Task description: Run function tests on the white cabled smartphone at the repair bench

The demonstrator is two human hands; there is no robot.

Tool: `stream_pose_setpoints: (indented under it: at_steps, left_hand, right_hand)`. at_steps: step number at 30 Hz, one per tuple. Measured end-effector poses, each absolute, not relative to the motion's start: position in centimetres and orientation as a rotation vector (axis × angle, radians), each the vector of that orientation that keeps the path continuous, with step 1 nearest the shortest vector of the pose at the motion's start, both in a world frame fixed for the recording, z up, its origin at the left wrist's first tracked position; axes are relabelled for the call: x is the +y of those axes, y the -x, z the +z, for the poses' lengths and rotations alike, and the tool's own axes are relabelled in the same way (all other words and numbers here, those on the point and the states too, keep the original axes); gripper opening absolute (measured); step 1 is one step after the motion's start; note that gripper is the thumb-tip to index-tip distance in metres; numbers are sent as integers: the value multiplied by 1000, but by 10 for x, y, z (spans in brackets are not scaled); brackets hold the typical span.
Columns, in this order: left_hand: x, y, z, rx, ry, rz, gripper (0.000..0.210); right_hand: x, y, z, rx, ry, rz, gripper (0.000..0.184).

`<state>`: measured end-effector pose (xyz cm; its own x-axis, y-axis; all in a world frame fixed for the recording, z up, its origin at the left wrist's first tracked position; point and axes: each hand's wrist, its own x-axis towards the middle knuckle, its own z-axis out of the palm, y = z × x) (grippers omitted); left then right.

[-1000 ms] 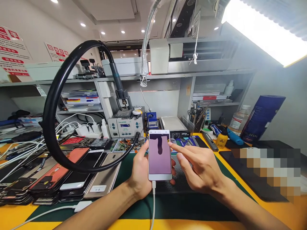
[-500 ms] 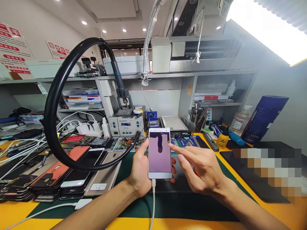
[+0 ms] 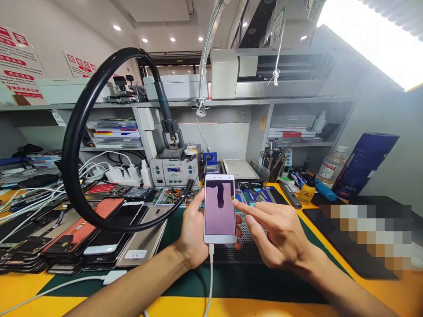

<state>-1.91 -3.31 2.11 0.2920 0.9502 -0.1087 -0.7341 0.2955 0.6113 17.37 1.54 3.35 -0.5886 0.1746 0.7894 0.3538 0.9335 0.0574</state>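
Note:
A white smartphone stands nearly upright in my left hand, thumb along its left edge and fingertips showing past its right edge. Its screen is lit pinkish purple, with a dark finger-shaped patch in the upper part. A white charging cable is plugged into the phone's bottom end. My right hand holds nothing; its index finger is stretched out with the tip at the phone's right edge, thumb apart below and the other fingers curled. Whether that fingertip presses the edge cannot be made out.
A thick black hose loops up from the soldering station at left. Stacked phones lie beneath it. Behind is a tray of small parts. At right are a yellow bottle and a dark flat panel.
The view has shifted slightly. The phone remains in my left hand, and my right index fingertip stays at its right edge, a touch lower along it.

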Motion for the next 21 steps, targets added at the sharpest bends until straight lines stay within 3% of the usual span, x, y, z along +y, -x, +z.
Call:
stream_pose_setpoints:
  at_steps: [21]
  left_hand:
    - [-32, 21, 23, 485, -518, 1191, 73]
  right_hand:
    - [11, -174, 39, -2232, 281, -256, 33]
